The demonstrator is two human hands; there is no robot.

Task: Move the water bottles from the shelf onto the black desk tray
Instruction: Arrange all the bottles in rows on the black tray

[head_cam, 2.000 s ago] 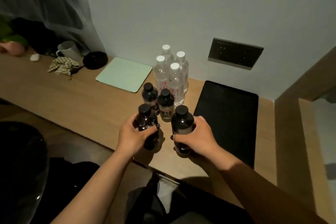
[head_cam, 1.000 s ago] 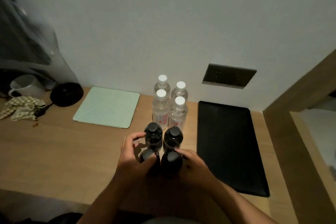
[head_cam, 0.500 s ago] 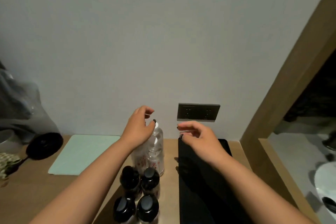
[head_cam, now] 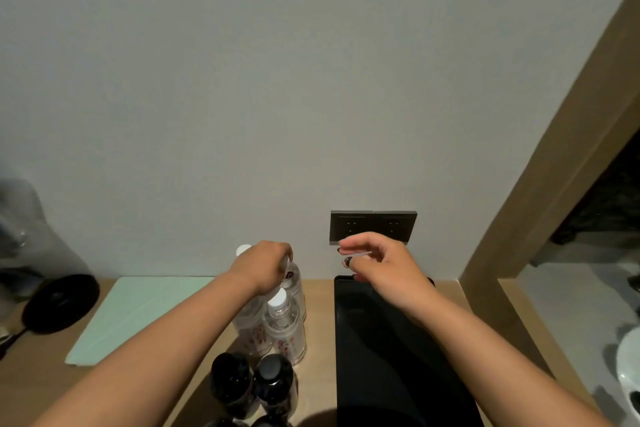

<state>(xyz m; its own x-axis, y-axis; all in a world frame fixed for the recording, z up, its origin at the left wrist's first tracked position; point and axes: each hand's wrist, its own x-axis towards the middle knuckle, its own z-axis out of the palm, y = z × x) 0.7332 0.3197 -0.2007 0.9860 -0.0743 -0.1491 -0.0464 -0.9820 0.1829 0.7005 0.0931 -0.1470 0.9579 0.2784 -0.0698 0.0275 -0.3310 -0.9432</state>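
Nearest the lower edge, dark small bottles with black caps [head_cam: 256, 383], standing upright in a tight cluster on the light wooden desk top [head_cam: 320, 322], just left of the long flat black desk tray [head_cam: 388, 357], which lies bare of any bottle where visible. Just behind them, clear plastic water bottles with white caps and red-printed labels [head_cam: 284, 333], packed touching one another, likely grouped so close to the tray's left edge to keep each transfer short. Above that cluster, the left hand [head_cam: 265, 265] with fingers curled down over the cap and neck of a rear clear bottle, apparently gripping it from the top because the neighbours block its sides; whether lifted or standing, hard to tell. To the right, the right hand [head_cam: 377, 265] hovering over the tray's far end, holding nothing, fingers loosely extended and thumb apart, seemingly poised to receive or to reach for another bottle. Off to the left, a pale green rectangular mat [head_cam: 138, 312] and a round black lid-like object [head_cam: 60, 303]. Farthest back, a dark double wall socket plate [head_cam: 372, 226] on the grey wall. Task judged barely begun
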